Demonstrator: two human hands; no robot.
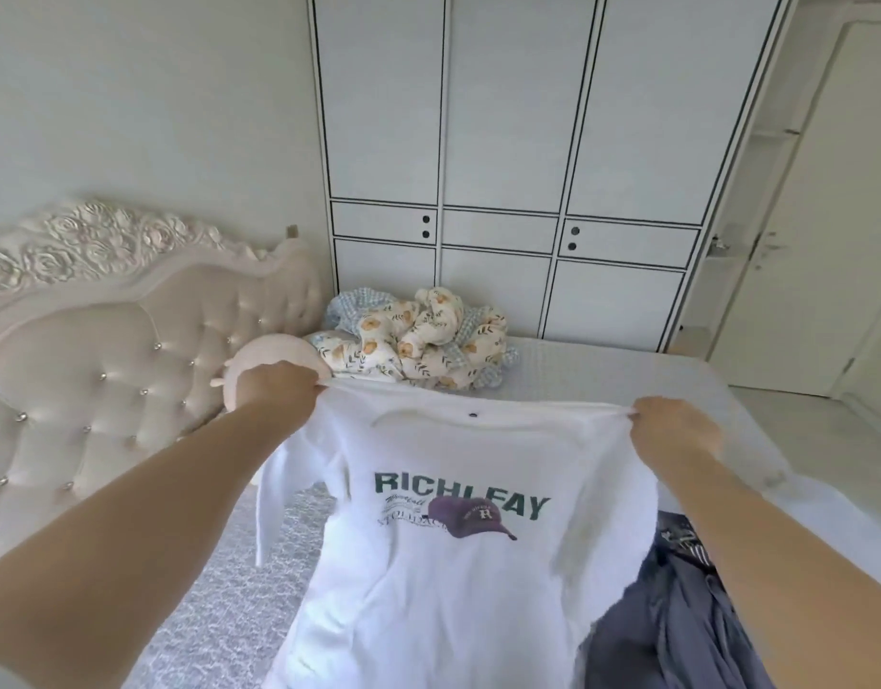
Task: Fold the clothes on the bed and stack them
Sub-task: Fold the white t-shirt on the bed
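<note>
Overhead, both hands' grip pinching white sweatshirt (443, 564) shoulders, blue garment (677, 614) beside, crumpled floral blanket (418, 340) beyond

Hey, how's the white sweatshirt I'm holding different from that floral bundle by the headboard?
The white sweatshirt is plain white with a green word and a cap printed on it; the floral bundle has orange flowers and blue checks. The sweatshirt is spread out, held up by its shoulders in the left hand and right hand; the bundle lies crumpled and untouched on the bed. Both are soft fabric, not yet folded.
</note>
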